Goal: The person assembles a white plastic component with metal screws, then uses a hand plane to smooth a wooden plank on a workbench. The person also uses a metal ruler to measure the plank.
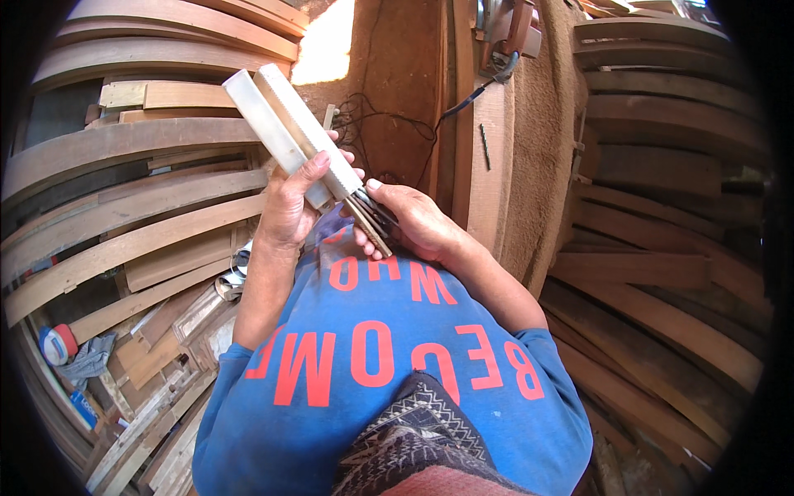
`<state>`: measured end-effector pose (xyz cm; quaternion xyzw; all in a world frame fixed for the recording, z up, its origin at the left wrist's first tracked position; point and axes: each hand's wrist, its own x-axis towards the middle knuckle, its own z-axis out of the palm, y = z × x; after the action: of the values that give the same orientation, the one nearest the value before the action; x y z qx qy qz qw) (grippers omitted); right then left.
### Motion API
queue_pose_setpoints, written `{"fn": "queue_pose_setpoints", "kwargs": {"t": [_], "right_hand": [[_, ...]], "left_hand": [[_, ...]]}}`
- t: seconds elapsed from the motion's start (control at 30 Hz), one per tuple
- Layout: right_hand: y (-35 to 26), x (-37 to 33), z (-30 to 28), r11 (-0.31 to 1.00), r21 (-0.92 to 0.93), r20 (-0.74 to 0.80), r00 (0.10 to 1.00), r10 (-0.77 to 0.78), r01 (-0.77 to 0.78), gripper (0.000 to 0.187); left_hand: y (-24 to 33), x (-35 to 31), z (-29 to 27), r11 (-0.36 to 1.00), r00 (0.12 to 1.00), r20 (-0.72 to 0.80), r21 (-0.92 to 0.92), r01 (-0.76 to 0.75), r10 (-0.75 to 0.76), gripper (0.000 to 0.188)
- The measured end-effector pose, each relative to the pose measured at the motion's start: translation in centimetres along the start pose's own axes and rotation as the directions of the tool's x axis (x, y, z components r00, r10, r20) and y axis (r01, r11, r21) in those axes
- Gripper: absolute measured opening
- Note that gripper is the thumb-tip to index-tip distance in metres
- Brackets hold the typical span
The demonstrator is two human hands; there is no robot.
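My left hand is wrapped round a long whitish plastic case, its thumb across the top. Two long parts of the case lie side by side, and one has a toothed edge. From its near end sticks a bundle of thin dark metal rods, apparently drill bits, along with a flat brown strip. My right hand closes on this bundle, thumb above and fingertips below. A single dark twisted drill bit lies on the wooden plank ahead to the right.
A corded power tool stands at the far end of the plank, its dark cable running left. Curved boards are stacked on the left and right. A red, white and blue object and a grey cloth lie at lower left.
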<state>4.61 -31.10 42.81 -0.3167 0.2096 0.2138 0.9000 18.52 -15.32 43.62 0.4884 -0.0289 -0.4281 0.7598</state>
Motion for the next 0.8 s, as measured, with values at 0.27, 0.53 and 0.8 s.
{"fn": "queue_pose_setpoints", "kwargs": {"t": [0.27,0.53,0.8], "right_hand": [[0.6,0.5,0.3,0.993,0.121,0.038,0.999,-0.022,0.017,0.046],[0.5,-0.6,0.6,0.986,-0.129,-0.017,0.993,-0.113,0.109,0.036],[0.6,-1.0,1.1,0.992,-0.036,-0.022,0.992,-0.124,0.123,0.034]], "left_hand": [[-0.6,0.3,-1.1,0.996,0.990,0.136,-0.083,-0.029,0.040,0.059],[-0.7,0.3,-1.2,0.988,0.997,0.075,-0.154,-0.022,0.034,0.066],[-0.9,0.2,-1.5,0.977,0.995,0.099,-0.212,0.006,0.016,0.071]]}}
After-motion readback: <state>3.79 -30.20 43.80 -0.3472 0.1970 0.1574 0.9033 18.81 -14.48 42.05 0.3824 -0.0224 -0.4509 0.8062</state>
